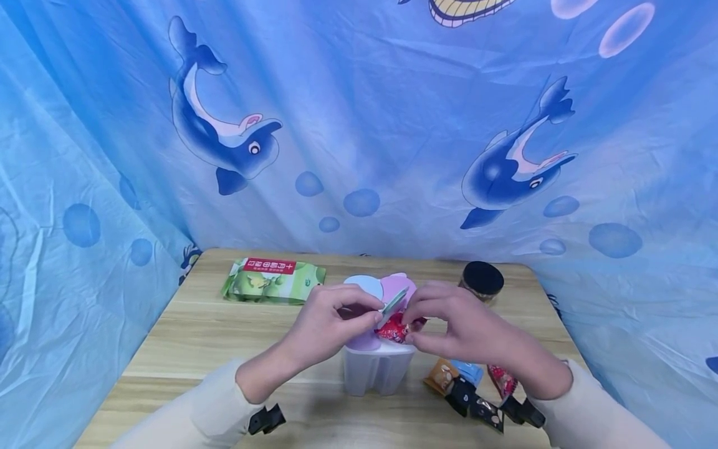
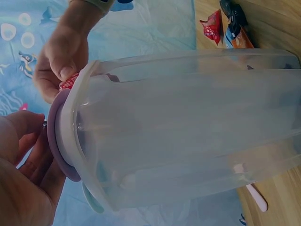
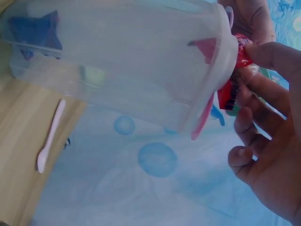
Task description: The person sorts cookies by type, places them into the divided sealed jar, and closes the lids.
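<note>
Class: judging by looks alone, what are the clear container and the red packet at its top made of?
Clear container: probably plastic, translucent and slightly frosted; the table shows through its walls. Red packet: seemingly glossy plastic film, crinkled and printed, pinched by the right hand.

Clear plastic container (image 3: 127,61) fills the top, lying sideways, rim toward 3 o'clock. Right hand (image 3: 273,155) at 4 o'clock pinches a red crinkly snack packet (image 3: 233,89) against the rim. Other hand (image 3: 251,19) at 1 o'clock. Small pink plastic spoon (image 3: 51,136) on the light wooden tabletop (image 3: 19,141) at 8 o'clock. Blue bubble-print cloth (image 3: 155,188) below.
</note>
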Available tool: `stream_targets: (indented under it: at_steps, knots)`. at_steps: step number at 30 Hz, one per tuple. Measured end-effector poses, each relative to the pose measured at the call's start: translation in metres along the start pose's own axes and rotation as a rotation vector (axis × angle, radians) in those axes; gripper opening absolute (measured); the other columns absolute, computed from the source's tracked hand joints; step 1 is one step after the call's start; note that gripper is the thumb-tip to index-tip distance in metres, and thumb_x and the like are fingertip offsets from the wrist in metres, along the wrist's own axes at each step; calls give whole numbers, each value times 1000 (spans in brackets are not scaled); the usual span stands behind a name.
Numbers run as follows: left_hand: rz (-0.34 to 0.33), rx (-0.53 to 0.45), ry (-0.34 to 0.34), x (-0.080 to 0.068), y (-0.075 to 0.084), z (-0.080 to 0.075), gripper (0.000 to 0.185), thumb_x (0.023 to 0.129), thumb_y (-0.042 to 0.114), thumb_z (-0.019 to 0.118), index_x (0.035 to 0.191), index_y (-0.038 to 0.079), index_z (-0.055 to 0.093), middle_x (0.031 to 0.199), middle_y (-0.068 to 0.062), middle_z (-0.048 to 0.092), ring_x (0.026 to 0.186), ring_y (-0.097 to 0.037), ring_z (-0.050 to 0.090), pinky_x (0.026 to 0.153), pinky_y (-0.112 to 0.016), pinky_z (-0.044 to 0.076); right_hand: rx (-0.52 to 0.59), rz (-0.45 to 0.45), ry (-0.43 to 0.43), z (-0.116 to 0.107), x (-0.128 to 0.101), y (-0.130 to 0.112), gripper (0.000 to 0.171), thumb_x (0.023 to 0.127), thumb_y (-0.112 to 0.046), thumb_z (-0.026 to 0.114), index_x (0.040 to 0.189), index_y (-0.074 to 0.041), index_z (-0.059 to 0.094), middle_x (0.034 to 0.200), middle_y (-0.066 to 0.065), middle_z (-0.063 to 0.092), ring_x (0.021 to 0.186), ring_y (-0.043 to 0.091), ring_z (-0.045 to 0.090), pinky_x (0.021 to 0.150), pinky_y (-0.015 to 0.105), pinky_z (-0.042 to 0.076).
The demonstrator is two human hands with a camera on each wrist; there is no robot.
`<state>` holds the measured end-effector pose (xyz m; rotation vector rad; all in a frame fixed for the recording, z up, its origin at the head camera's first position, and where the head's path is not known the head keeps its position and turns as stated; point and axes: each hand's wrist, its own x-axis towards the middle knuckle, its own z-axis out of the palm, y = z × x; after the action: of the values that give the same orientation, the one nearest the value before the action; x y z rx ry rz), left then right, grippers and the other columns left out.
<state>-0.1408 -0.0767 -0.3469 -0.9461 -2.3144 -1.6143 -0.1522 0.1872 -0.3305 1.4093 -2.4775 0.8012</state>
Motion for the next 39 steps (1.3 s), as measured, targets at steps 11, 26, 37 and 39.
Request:
stream_targets:
  at_steps: [11,26,37,39]
  knots:
    - [-6,-5,-1,0,-2,1,14,88,8,79,100,15,81,92,5,77,84,-7,72,75,-27,62,-105,14,-108,-7,1,-8,11,94,-25,74,104,-27,78,106,-19,67,99,1,61,86,30,56]
    - [-39,-22,-13,1,0,1,16,87,7,79,100,16,81,91,5,76,83,-8,72,75,-27,63,-188,79,-181,-11,6,-16,11,95,-36,73,104,-31,79,99,-23,71,92,-4,64,81,28,57]
    - [-26,-8,3,2,-1,2,16,88,8,79,99,19,81,93,9,77,84,-8,72,76,-29,63,-73,184,-155,0,7,-16,26,96,-22,73,120,-24,66,93,-14,75,71,-4,60,62,19,50]
    - [-14,0,13,2,0,1,14,88,10,79,99,19,81,93,8,77,84,-8,72,75,-28,63,-76,162,-154,3,5,-14,25,98,-22,71,122,-23,70,94,-13,75,68,-4,56,60,18,48]
